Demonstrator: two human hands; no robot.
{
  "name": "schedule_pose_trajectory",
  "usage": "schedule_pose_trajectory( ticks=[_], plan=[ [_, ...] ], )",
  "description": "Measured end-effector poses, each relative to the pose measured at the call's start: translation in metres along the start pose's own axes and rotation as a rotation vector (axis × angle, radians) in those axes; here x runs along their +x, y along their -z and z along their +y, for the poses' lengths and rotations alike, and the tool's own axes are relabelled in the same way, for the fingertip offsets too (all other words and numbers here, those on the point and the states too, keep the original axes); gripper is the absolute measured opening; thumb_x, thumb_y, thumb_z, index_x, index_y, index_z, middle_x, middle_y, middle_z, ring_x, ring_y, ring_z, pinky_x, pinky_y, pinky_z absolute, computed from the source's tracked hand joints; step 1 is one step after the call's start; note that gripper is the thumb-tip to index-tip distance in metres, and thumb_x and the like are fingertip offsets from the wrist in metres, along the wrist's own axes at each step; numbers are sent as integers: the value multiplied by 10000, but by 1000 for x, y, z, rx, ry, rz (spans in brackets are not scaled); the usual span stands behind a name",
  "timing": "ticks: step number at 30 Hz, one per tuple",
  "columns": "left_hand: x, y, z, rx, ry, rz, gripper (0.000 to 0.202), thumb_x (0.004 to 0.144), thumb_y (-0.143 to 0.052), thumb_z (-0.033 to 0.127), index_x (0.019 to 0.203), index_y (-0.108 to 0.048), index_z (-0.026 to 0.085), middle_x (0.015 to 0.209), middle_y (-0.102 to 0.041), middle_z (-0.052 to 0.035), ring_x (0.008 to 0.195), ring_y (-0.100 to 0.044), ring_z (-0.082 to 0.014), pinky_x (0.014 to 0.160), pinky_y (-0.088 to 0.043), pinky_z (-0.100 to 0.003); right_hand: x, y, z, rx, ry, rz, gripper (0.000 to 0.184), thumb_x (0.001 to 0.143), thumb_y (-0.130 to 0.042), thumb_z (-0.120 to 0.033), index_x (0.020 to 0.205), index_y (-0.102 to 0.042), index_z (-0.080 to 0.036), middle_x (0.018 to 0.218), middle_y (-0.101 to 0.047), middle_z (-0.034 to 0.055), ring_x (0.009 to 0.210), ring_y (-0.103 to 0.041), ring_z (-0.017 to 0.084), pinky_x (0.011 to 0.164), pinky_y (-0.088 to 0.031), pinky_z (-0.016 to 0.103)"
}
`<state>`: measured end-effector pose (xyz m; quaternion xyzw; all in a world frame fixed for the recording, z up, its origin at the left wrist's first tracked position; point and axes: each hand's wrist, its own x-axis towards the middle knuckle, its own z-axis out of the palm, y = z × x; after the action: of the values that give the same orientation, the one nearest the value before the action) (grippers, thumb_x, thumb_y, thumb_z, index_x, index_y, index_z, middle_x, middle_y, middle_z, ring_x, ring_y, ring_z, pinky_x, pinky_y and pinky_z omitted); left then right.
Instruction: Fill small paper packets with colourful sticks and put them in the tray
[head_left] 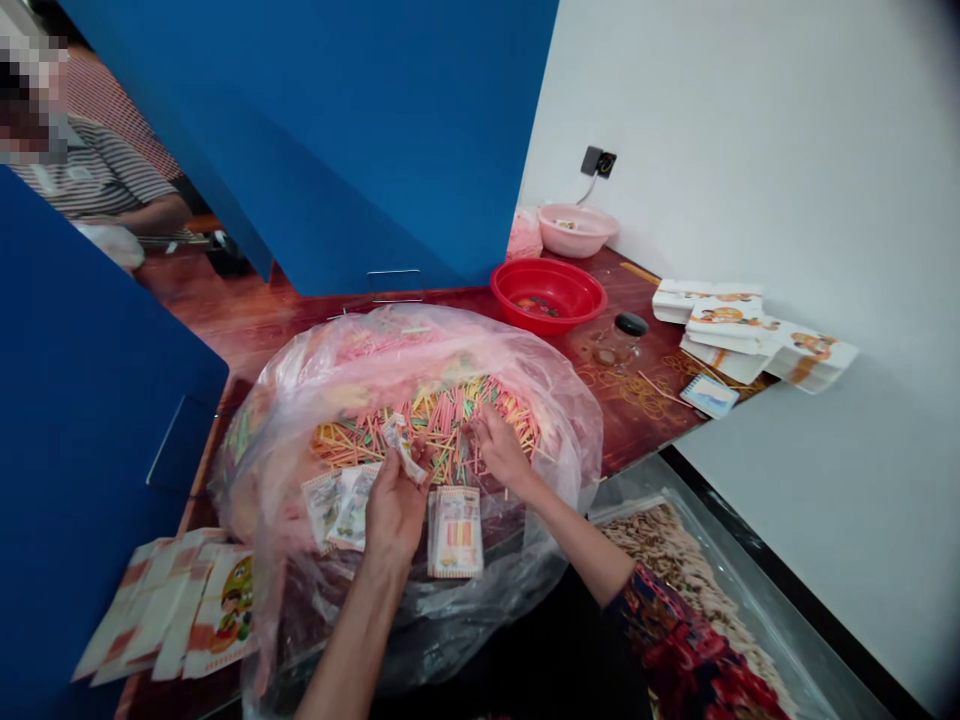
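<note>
A clear plastic bag point(480, 345) with a pink tinge lies open on the table, full of thin pastel sticks point(435, 420) in yellow, pink and green. My left hand point(394, 510) is shut on a small printed paper packet point(401, 447) above the near edge of the pile. My right hand point(499, 450) rests on the sticks, its fingertips among them, and I cannot tell whether it holds any. Filled packets point(456, 533) point(337, 510) lie on the plastic on either side of my left hand. A stack of printed packets point(187, 610) sits at the lower left.
A red basin point(547, 295), pink bowl point(576, 230), lidded glass jar point(619, 340), rubber bands point(622, 390) and stacked printed packets point(720, 325) stand on the reddish table point(225, 330). Blue partitions point(300, 140) rise behind. A striped-shirted co-worker point(97, 175) sits beyond them. A tray of pale sticks point(675, 560) lies lower right.
</note>
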<state>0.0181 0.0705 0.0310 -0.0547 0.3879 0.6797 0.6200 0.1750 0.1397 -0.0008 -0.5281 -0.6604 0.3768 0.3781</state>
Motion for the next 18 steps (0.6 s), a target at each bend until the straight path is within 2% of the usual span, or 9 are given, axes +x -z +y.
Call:
schedule_pose_trajectory(
  ticks=[5, 9, 12, 15, 18],
  plan=[
    [-7, -3, 2, -1, 1, 15, 290, 1046, -415, 177, 923, -676, 146, 807, -761, -46, 740, -741, -132, 698, -620, -250, 5, 1, 9, -51, -1, 118, 158, 922, -453, -315, 788, -392, -259, 731, -571, -2, 712, -531, 208, 688, -390, 323],
    [-9, -3, 3, -1, -4, 22, 290, 1046, -418, 178, 923, -679, 146, 793, -755, -44, 708, -734, -134, 648, -609, -247, 7, 1, 13, 60, 5, 186, 152, 934, -476, -328, 810, -422, -259, 759, -594, -13, 682, -520, 191, 694, -395, 321],
    [-7, 1, 3, -8, -11, 27, 294, 1047, -412, 170, 928, -679, 144, 806, -760, -48, 724, -739, -137, 684, -620, -262, 9, 5, 9, 283, -46, 247, 151, 931, -505, -344, 827, -442, -254, 768, -654, -16, 698, -578, 177, 716, -442, 312],
    [-4, 6, 3, -13, -5, 32, 296, 1048, -410, 167, 922, -677, 140, 816, -762, -48, 725, -741, -138, 681, -618, -263, 12, 15, 0, 640, -163, 343, 181, 875, -578, -355, 818, -444, -247, 665, -606, -47, 643, -591, 155, 684, -483, 294],
    [-5, 7, 2, -27, 11, 35, 295, 1048, -415, 168, 910, -675, 140, 819, -758, -42, 725, -740, -133, 675, -609, -252, 10, 24, -8, 987, -282, 306, 218, 800, -651, -281, 865, -446, -250, 606, -541, -90, 541, -541, 126, 592, -479, 259]
  ],
)
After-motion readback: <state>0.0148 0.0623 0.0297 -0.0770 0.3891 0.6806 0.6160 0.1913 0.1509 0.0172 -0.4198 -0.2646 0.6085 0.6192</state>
